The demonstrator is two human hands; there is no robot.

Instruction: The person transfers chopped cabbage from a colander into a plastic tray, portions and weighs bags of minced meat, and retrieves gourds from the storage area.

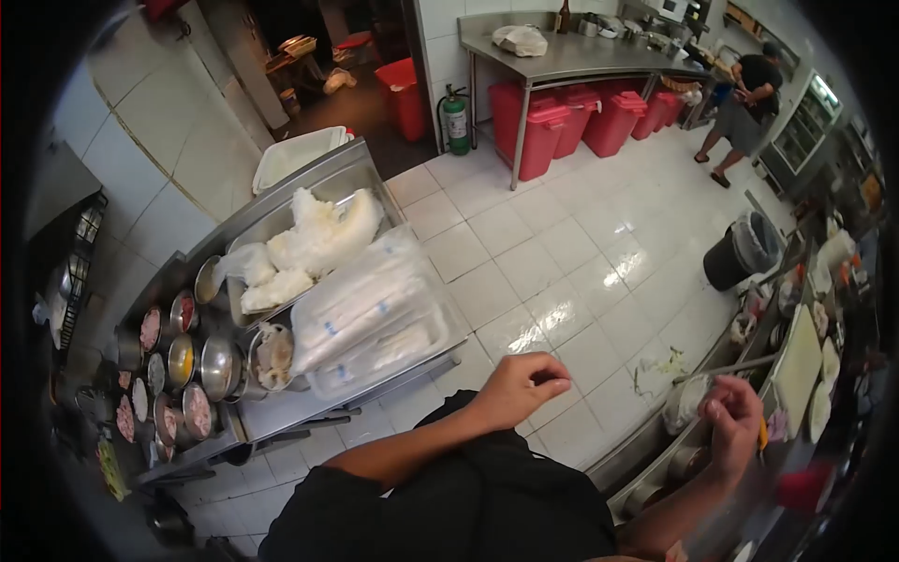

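Note:
Near the middle of the view, my left hand [526, 386] is held over the tiled floor, its fingers curled in toward the thumb and nothing visible in them. My right hand [732, 421] is at the right, beside a clear plastic bag [686, 405] and the counter edge. Its fingers are bent but loosely apart, with no object seen in them. A pale green board [798, 370] lies on the counter just right of that hand.
To the left, a steel counter [281, 414] carries a tray of white food [323, 234], plastic-wrapped packages [365, 304] and several metal containers. A black bin [740, 251] stands on the floor. Another person [749, 103] is at the far right, past red bins [534, 131].

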